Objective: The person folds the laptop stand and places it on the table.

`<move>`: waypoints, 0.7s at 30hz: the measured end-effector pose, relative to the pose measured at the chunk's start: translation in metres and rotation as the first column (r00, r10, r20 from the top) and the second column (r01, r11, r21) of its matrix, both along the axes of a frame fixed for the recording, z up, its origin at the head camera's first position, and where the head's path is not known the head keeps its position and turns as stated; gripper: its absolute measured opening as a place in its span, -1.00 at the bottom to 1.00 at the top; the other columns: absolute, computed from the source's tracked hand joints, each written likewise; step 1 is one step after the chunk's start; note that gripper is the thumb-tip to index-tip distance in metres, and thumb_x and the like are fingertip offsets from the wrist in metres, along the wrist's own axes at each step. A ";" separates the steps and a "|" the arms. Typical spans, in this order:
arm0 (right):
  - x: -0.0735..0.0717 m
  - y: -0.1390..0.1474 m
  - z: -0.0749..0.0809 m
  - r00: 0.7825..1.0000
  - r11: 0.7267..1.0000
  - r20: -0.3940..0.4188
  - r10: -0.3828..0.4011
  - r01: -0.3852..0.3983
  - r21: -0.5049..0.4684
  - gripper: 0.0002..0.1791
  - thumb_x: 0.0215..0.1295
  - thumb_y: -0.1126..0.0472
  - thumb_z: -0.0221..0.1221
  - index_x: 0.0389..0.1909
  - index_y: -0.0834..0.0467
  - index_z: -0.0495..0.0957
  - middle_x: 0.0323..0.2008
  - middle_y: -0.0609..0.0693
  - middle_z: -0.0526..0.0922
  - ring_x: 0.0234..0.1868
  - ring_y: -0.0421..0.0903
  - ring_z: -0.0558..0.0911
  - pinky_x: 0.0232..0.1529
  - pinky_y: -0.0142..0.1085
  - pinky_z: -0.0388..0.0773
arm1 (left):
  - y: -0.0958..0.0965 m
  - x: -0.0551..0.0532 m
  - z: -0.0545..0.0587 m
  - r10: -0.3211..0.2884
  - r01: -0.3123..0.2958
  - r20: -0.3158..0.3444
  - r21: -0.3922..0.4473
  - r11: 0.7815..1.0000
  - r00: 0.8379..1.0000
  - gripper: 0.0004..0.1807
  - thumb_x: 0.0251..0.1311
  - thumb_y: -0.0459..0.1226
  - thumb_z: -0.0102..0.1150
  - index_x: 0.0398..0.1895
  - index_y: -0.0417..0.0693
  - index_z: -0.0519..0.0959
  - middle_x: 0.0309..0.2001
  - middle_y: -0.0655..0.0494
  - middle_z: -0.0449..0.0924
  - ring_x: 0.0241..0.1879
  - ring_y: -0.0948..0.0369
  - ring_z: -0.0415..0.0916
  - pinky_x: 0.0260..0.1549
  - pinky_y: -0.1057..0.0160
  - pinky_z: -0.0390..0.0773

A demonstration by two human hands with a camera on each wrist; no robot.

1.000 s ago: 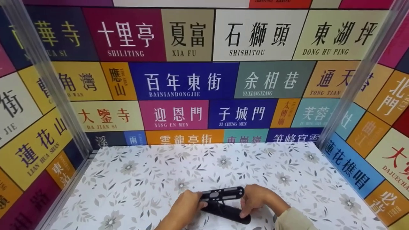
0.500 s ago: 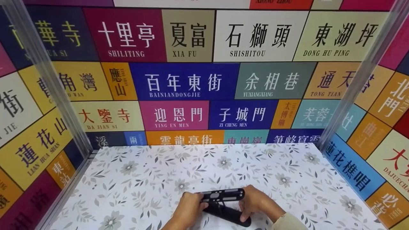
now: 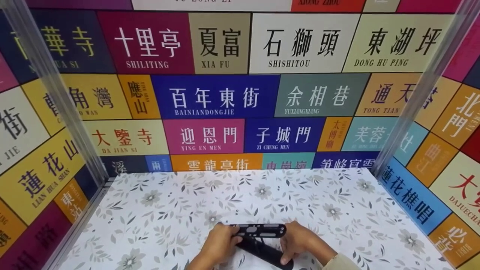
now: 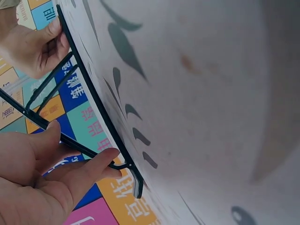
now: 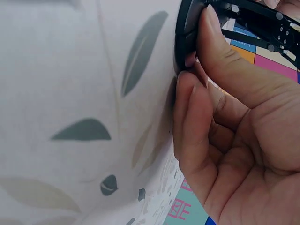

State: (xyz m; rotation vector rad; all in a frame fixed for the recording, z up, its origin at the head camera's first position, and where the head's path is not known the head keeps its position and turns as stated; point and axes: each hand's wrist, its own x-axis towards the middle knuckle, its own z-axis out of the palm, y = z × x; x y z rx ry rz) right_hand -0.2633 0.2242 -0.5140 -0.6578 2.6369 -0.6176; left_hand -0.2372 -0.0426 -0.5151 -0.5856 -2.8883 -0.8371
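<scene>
A black folding stand (image 3: 258, 230), like a laptop or tablet stand, is unfolded into a narrow V near the table's front edge. Its upper bar carries grey pads, and its lower bar (image 3: 262, 253) lies along the table. Thin struts (image 4: 47, 84) join the bars in the left wrist view. My left hand (image 3: 217, 245) pinches the upper bar near the hinged end, thumb on one side and fingers on the other. At the far end of the lower bar, my right hand (image 3: 300, 240) grips the tip between thumb and fingers (image 5: 192, 122).
A white floral cloth (image 3: 168, 210) covers the table. Colourful panels (image 3: 215, 95) with Chinese place names enclose it at the back and both sides. Metal posts (image 3: 63, 90) stand at the rear corners.
The upper bar has gone from tilting up at the right to nearly level. The stand has sunk slightly in the head view. Both hands keep their hold.
</scene>
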 end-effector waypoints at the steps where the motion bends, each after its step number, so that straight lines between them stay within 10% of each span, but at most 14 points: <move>1: 0.001 0.000 0.000 1.000 1.000 0.005 -0.003 0.003 -0.004 -0.68 -0.50 0.05 0.56 -0.76 0.02 0.58 -0.83 -0.26 0.50 -0.78 -0.27 0.46 -0.71 -0.40 0.40 | -0.001 -0.001 0.000 -0.009 0.009 0.010 0.005 1.000 1.000 -0.71 0.11 -0.21 0.25 -0.08 -0.06 0.65 -0.14 0.00 0.68 -0.08 0.05 0.60 -0.06 0.08 0.55; 12: 0.011 0.001 -0.006 1.000 0.995 -0.013 -0.014 0.013 -0.095 -0.68 -0.51 0.04 0.56 -0.80 0.03 0.59 -0.86 -0.28 0.49 -0.84 -0.36 0.41 -0.73 -0.41 0.41 | -0.008 -0.013 0.001 -0.119 0.117 0.032 0.047 0.992 0.992 -0.65 0.13 -0.18 0.22 -0.01 -0.03 0.61 -0.06 0.12 0.65 -0.02 0.17 0.58 -0.02 0.16 0.54; 21: 0.025 -0.005 -0.009 0.998 0.991 -0.042 -0.040 0.034 -0.133 -0.68 -0.51 0.07 0.56 -0.81 0.03 0.56 -0.88 -0.27 0.48 -0.90 -0.37 0.39 -0.83 -0.41 0.40 | -0.015 -0.025 -0.005 -0.210 0.215 -0.079 0.057 0.975 0.974 -0.66 0.09 -0.19 0.25 -0.04 -0.07 0.63 -0.22 0.07 0.69 -0.23 0.22 0.61 -0.19 0.26 0.58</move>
